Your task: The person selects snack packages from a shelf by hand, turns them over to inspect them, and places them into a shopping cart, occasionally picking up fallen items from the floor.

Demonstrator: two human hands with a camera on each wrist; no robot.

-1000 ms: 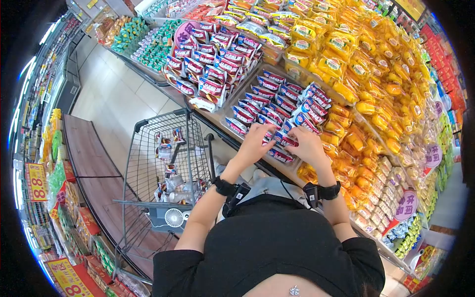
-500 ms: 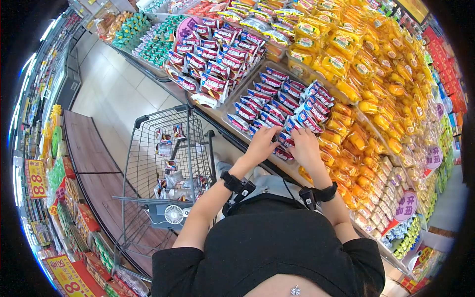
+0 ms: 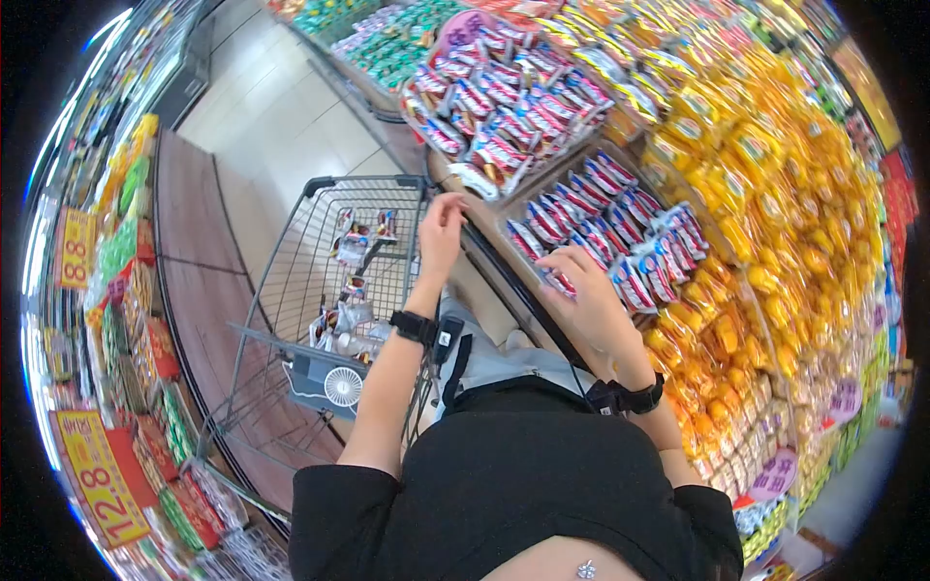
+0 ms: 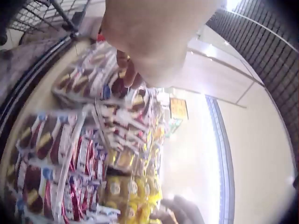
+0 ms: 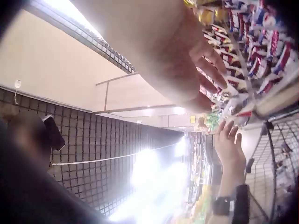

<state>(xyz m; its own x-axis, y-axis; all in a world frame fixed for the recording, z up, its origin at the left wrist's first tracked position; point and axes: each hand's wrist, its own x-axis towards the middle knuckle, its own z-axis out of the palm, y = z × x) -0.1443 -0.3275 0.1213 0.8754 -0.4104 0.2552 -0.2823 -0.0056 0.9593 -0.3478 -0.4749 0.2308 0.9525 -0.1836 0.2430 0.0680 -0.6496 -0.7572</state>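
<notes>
My left hand [image 3: 441, 232] is loose and empty beside the cart [image 3: 363, 181]; my right hand's [image 3: 589, 298] relaxed fingers are over snack packs [image 3: 620, 221] in the tray [image 3: 550, 178], contact unclear. They look light, slick, easily squashed; I'd pinch an end gently.

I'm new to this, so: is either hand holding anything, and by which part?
The left hand holds nothing; whether the right hand pinches the snack pack beside it, I cannot tell.

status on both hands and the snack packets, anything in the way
Left hand near cart, looks empty. Right hand at snack packets, contact unclear. Nothing visibly blocking.
</notes>
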